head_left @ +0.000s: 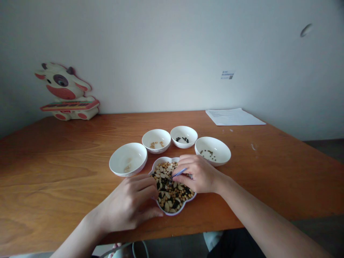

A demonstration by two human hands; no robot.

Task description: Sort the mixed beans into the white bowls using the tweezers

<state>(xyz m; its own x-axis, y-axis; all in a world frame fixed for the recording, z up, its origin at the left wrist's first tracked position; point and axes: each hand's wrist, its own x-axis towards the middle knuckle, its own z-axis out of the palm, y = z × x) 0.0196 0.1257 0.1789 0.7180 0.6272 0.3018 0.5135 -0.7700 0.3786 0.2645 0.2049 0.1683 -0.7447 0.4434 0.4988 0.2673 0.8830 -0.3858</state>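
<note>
A flower-shaped dish (176, 213) with a pale rim stands near the table's front edge, filled with mixed peanut halves, yellow beans and dark beans. My left hand (131, 200) grips its left rim, fingers curled over the side and thumb low by the front. Over the dish, my right hand (200, 175) pinches slim blue-purple tweezers (180, 172). Their tips point down into the mix; whether they hold a bean I cannot tell. Behind the dish, white bowls hold pale peanut pieces (128, 166), yellow beans (156, 144), black beans (182, 139) and small greenish beans (209, 155).
The four bowls, led by the left bowl (115, 163), form an arc behind the dish. A cow-shaped toy keyboard (70, 93) stands at the back left of the wooden table (67, 172). Papers (235, 117) lie at the back right, against the wall.
</note>
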